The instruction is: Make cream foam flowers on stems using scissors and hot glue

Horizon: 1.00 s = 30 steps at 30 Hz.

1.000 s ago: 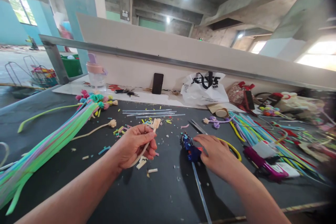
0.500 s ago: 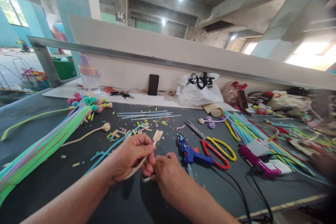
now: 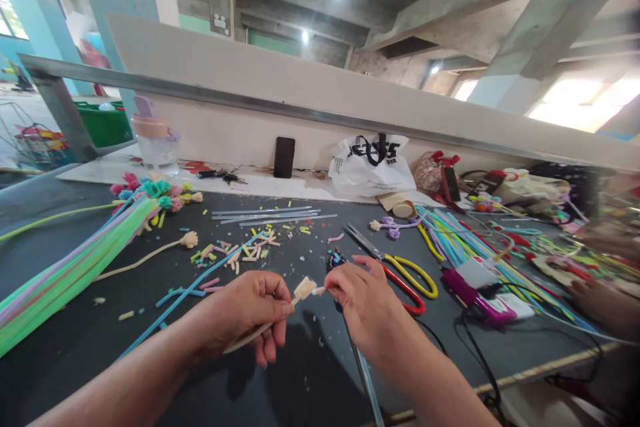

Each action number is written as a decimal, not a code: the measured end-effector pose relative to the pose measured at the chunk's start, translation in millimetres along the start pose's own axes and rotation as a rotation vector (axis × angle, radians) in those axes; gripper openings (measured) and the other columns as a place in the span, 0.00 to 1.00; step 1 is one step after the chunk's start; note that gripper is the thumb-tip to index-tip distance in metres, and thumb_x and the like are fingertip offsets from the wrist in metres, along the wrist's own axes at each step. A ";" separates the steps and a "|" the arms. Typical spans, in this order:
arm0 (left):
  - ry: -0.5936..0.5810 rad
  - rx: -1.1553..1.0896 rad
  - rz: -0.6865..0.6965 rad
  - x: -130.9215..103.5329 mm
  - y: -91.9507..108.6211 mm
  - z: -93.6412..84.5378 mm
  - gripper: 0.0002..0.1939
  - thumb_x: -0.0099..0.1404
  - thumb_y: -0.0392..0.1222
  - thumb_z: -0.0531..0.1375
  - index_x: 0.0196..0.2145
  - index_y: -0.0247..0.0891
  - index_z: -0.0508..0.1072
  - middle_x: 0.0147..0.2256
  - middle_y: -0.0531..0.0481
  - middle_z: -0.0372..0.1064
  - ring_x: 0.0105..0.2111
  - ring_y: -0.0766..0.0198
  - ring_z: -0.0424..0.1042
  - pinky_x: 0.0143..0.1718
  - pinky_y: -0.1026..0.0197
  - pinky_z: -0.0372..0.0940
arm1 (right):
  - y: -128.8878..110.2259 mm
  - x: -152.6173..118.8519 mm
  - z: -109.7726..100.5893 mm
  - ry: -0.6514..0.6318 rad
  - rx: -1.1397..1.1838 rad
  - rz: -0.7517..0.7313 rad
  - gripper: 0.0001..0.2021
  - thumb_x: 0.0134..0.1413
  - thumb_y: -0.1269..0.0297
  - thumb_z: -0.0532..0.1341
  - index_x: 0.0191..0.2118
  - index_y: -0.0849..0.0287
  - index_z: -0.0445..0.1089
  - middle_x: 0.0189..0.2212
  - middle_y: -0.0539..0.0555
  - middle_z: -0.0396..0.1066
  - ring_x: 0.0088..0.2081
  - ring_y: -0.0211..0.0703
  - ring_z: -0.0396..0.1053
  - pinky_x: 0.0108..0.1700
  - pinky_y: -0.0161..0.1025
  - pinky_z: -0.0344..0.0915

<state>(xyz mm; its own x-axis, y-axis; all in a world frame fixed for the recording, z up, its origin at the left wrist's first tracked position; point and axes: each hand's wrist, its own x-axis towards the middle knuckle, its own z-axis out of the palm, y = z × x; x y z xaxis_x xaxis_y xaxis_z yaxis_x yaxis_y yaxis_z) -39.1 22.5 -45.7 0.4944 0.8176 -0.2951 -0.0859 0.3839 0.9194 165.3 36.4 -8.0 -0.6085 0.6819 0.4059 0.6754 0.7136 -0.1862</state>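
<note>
My left hand (image 3: 260, 310) is closed on a cream pipe cleaner (image 3: 303, 289), its fluffy tip pointing up to the right and its tail hanging below the palm. Between thumb and forefinger, my right hand (image 3: 367, 300) pinches a small pale piece (image 3: 319, 291) against that tip. Behind the right hand lies a blue glue gun (image 3: 336, 257), mostly covered; a clear glue stick (image 3: 369, 383) shows below the wrist. Scissors (image 3: 367, 243) with red and yellow handles rest just beyond that hand.
Bundled pipe cleaners (image 3: 100, 260) with flower heads lie left. Cut bits (image 3: 250, 250) and clear glue sticks (image 3: 275, 215) are scattered ahead. A phone (image 3: 284, 157), bottle (image 3: 156, 143) and white bag (image 3: 373, 167) stand behind. At right are a magenta device (image 3: 475, 300) and another person's hand (image 3: 600, 300).
My right hand has risen from the tabletop to the right and now brings a small pale piece to the pipe cleaner's tip. The left hand's hold stays, and the glue gun is now mostly covered.
</note>
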 end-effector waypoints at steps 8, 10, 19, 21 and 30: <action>-0.075 0.079 -0.095 0.4 -5.3 -0.2 0.06 0.55 0.41 0.58 0.28 0.38 0.64 0.15 0.54 0.69 0.11 0.68 0.66 0.11 0.70 0.61 | -12.1 -4.3 1.9 -0.078 -0.136 -0.094 0.14 0.45 0.84 0.50 0.31 0.58 0.66 0.30 0.50 0.69 0.35 0.40 0.65 0.55 0.52 0.38; -0.090 0.080 -0.099 1.2 -6.6 -0.8 0.06 0.55 0.41 0.58 0.28 0.38 0.64 0.15 0.54 0.69 0.11 0.68 0.66 0.11 0.70 0.61 | -13.5 -4.0 2.2 -0.109 -0.147 -0.109 0.14 0.45 0.84 0.49 0.30 0.58 0.66 0.30 0.50 0.69 0.34 0.41 0.65 0.55 0.53 0.38; -0.088 0.098 -0.140 3.4 -5.8 -1.0 0.08 0.54 0.42 0.59 0.29 0.38 0.64 0.15 0.54 0.69 0.11 0.68 0.66 0.10 0.70 0.61 | -18.3 -1.2 2.7 -0.150 -0.189 -0.150 0.14 0.47 0.83 0.49 0.29 0.59 0.66 0.27 0.50 0.68 0.32 0.40 0.64 0.54 0.54 0.37; -0.095 0.107 -0.142 4.3 -7.0 -2.2 0.08 0.54 0.42 0.59 0.29 0.38 0.64 0.15 0.54 0.69 0.11 0.68 0.66 0.11 0.70 0.61 | -18.6 0.1 2.2 -0.151 -0.194 -0.157 0.14 0.47 0.83 0.49 0.28 0.59 0.66 0.27 0.50 0.69 0.32 0.40 0.64 0.54 0.54 0.37; -0.092 0.111 -0.141 5.4 -9.5 -2.8 0.08 0.54 0.42 0.59 0.30 0.38 0.63 0.14 0.56 0.68 0.11 0.69 0.66 0.11 0.70 0.61 | -16.5 -1.2 8.2 -0.128 -0.241 -0.168 0.13 0.48 0.83 0.49 0.27 0.58 0.64 0.25 0.48 0.66 0.31 0.39 0.63 0.54 0.52 0.38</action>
<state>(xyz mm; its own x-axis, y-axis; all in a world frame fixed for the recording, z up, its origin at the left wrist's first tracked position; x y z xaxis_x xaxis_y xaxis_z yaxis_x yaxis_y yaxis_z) -38.0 24.5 -56.8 0.5719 0.7148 -0.4026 0.0826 0.4381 0.8951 151.4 25.1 -12.7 -0.7572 0.5832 0.2940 0.6307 0.7698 0.0975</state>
